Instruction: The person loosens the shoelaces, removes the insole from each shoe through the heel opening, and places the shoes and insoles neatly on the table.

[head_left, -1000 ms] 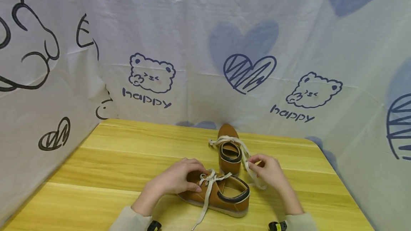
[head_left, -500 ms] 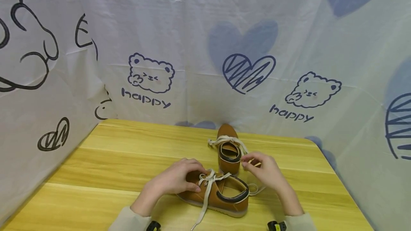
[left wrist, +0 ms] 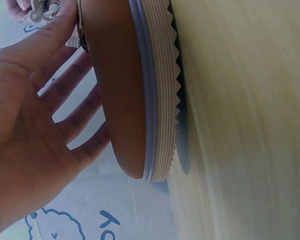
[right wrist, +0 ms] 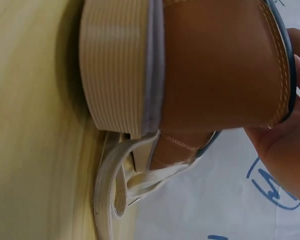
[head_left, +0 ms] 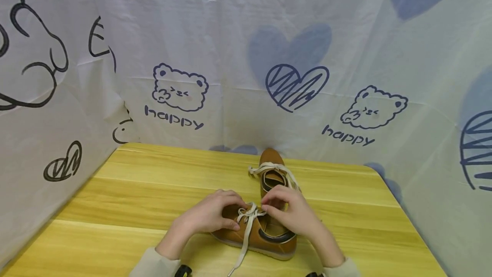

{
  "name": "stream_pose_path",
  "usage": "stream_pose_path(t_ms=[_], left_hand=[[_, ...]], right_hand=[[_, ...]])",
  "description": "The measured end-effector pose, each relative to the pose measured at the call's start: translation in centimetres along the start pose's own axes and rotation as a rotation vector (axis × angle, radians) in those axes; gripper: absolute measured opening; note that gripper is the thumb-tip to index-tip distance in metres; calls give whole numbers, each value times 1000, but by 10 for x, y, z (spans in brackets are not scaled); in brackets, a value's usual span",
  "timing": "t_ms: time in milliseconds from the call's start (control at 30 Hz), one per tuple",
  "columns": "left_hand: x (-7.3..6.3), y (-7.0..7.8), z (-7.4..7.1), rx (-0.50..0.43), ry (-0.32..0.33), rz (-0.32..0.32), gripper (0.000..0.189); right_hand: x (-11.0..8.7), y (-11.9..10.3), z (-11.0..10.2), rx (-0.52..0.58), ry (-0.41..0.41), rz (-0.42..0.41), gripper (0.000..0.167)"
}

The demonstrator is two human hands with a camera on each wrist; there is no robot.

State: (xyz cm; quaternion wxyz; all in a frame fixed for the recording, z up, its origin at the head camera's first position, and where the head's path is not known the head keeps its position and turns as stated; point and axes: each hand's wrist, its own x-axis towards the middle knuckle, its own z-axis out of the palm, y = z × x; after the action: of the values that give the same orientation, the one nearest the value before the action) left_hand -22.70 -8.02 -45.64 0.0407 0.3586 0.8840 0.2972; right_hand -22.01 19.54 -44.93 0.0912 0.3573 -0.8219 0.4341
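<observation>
Currently, in the head view, the near shoe (head_left: 265, 245) is being supported upright by the table (head_left: 153, 183) and is being grasped around its front by the left hand (head_left: 213, 213). The right hand (head_left: 290, 210) is being held over the shoe's opening, thumb and forefinger bent beside the tied lace (head_left: 249, 232); whether the lace is being pinched cannot be told. Just behind, the far shoe (head_left: 273, 174) is being pointed toe-first at the printed cloth (head_left: 238, 54), its rear being partly covered by the right hand. In the left wrist view, the ridged sole is being shown, with fingers being set behind the shoe. In the right wrist view, the heel is being seen close up, a loose lace strand (right wrist: 104, 185) being bent beside it.
</observation>
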Motion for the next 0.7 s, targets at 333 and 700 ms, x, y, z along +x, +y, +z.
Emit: stream_pose_path(t_ms=[333, 700], left_hand=[[0, 0, -1, -4, -5, -6, 47], [0, 1, -1, 7, -11, -3, 45]], right_hand=[[0, -4, 9, -151, -73, -86, 16], [1, -8, 11, -184, -156, -100, 19]])
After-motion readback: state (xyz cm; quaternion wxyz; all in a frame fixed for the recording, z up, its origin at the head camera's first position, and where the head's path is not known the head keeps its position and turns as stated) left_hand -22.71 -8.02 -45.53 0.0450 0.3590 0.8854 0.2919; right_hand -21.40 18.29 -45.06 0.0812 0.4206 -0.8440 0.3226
